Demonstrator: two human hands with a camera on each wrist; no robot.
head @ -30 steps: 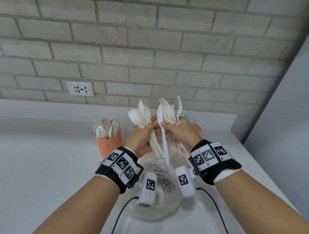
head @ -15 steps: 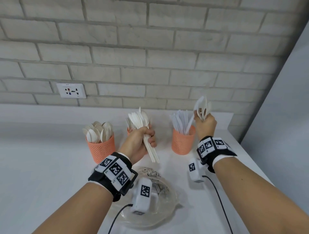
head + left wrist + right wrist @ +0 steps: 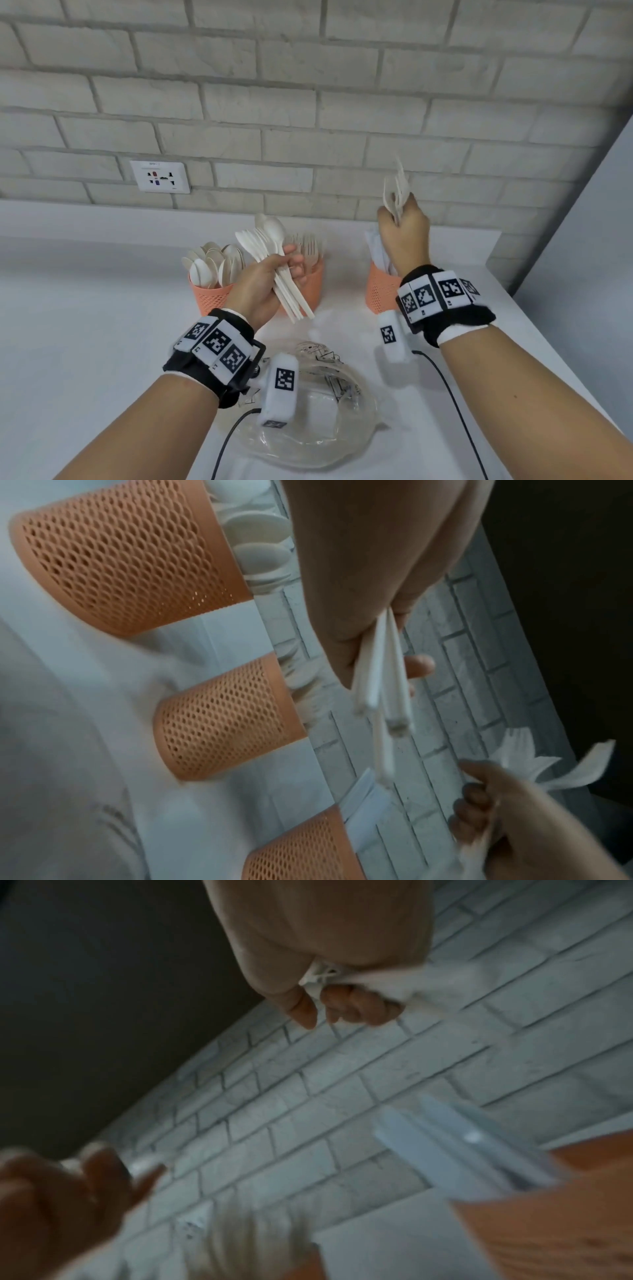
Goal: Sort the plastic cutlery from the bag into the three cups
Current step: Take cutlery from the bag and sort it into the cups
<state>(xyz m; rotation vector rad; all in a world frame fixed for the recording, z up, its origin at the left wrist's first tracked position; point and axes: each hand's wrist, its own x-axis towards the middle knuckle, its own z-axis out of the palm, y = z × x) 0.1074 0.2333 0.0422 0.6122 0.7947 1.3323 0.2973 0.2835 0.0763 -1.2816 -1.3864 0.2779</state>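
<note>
Your hands have parted: your right hand (image 3: pixel 404 233) has lifted its clenched forks (image 3: pixel 396 195) above the knife cup (image 3: pixel 380 291), while your left hand (image 3: pixel 263 284) grips mixed cutlery (image 3: pixel 274 260) before the fork cup (image 3: pixel 313 287). Bag (image 3: pixel 308 428) looks emptied on the counter (image 3: pixel 85 325).

The right hand (image 3: pixel 404 233) hides most of the right cup (image 3: pixel 378 291); its blurred cutlery (image 3: pixel 397 195) looks like forks.

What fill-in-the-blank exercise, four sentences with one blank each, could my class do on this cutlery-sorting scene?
The mesh cups on the counter number ____.
The left cup holds ____.
The left hand grips a ____ of cutlery.
The right hand is raised above the ____ cup.

Missing words: three; spoons; bundle; right
</note>
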